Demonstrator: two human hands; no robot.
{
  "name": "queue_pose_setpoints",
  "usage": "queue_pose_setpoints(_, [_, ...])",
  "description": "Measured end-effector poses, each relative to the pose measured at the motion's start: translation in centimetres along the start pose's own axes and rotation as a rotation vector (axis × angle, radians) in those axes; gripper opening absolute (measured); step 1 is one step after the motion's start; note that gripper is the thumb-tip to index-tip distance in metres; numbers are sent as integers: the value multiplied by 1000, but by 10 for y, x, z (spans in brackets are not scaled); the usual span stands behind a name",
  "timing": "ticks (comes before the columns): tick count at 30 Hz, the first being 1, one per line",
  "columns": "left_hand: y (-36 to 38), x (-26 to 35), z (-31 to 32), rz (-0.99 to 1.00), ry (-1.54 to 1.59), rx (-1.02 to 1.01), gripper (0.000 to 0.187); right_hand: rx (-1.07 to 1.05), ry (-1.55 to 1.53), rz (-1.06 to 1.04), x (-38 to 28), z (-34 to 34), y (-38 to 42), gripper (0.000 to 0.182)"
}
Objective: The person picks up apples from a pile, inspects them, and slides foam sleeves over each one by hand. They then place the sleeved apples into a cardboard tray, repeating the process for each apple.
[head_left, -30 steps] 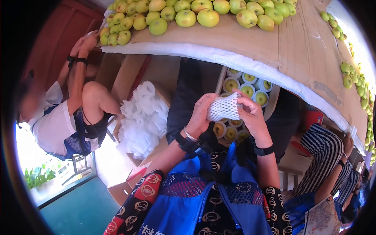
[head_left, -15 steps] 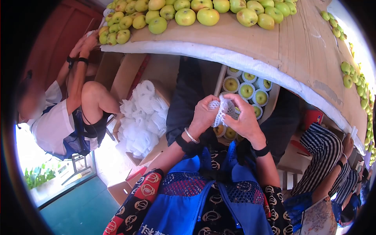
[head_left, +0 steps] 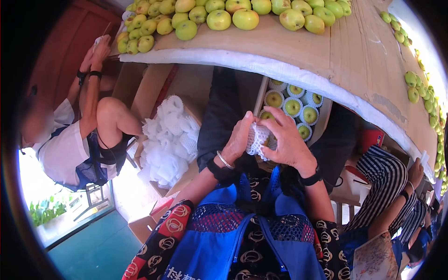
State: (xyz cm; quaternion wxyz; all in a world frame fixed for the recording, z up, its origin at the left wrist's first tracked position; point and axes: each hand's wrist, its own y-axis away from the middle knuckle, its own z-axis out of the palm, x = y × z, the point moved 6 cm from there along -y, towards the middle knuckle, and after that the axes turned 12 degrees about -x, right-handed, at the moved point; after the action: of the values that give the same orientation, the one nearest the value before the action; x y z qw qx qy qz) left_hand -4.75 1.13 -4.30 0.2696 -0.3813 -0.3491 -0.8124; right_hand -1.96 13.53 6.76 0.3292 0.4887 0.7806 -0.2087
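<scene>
A white foam net sleeve is between my two hands, in front of my chest, with a bit of yellow-green showing through its mesh on the right. My left hand presses it from the left, fingers together and pointing up. From the right, my right hand curves round it, with thumb and fingers at the net. Just beyond my hands is a box of green apples, many of them in white foam nets.
Loose foam nets fill a carton on the left. Green apples lie on the cardboard-covered table, whose padded edge overhangs the box. One person sits at left, another in striped trousers at right.
My hands have come down slightly and the net has turned and stretched downward between them. My left fingers have straightened upward. The person at left has shifted their raised hands.
</scene>
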Motion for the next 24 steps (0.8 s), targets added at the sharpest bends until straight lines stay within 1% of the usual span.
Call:
queue_pose_setpoints(2, [3, 6, 6, -34, -125, -49, 41, -24, 29, 21, -6, -2, -1, 54])
queue_pose_setpoints(3, [6, 13, 11, -36, -125, -51, 41, -44, 60, 37, -7, -1, -2, 56])
queue_pose_setpoints(4, [8, 24, 21, -26, -229, -119, 37, -42, 59, 38, -5, 0, -2, 56])
queue_pose_setpoints(5, [9, 30, 28, -15, -334, -187, 34, -50, 9, 25, -2, 3, -1, 57])
queue_pose_setpoints(6, [10, 30, 27, -13, -335, -185, 34, -58, -41, 11, 1, 5, -1, 59])
queue_pose_setpoints(7, [9, 27, 27, -30, -181, -210, 30, -58, -39, 9, 4, 6, 0, 59])
queue_pose_setpoints(8, [9, 23, 27, -48, -24, -235, 27, -42, -146, -2, 7, 6, 2, 56])
queue_pose_setpoints(9, [7, 21, 24, -48, -21, -235, 27, -27, -253, -11, 11, 7, 4, 54])
queue_pose_setpoints(10, [5, 17, 22, -88, 69, -291, 28, -28, -253, -8, 16, 8, 7, 54])
queue_pose_setpoints(11, [4, 14, 21, -126, 158, -347, 30, 18, -339, -4, 21, 7, 10, 51])
queue_pose_setpoints(12, [5, 12, 20, -127, 156, -345, 30, 64, -424, -1, 26, 5, 13, 47])
queue_pose_setpoints(13, [6, 14, 22, -92, 273, -385, 33, 54, -477, -1, 26, 4, 16, 37])
queue_pose_setpoints(14, [7, 22, 29, -57, 389, -426, 36, 55, -475, -3, 28, 7, 16, 37])
queue_pose_setpoints(15, [7, 28, 35, -58, 390, -428, 36, 96, -679, 0, 35, 13, 17, 35])
queue_pose_setpoints(16, [8, 35, 39, -17, 400, -375, 41, 139, -884, 6, 41, 17, 20, 32])
queue_pose_setpoints(17, [8, 43, 42, 24, 409, -322, 46, 138, -912, 5, 37, 17, 19, 29])
queue_pose_setpoints(18, [8, 42, 42, 23, 408, -322, 46, 139, -912, 5, 33, 17, 18, 29])
queue_pose_setpoints(20, [7, 41, 41, 13, 435, -316, 55, 223, -1225, 101, 36, 22, 19, 25])
queue_pose_setpoints(24, [8, 39, 41, 5, 501, -360, 57, 262, -1266, 160, 45, 31, 18, 22])
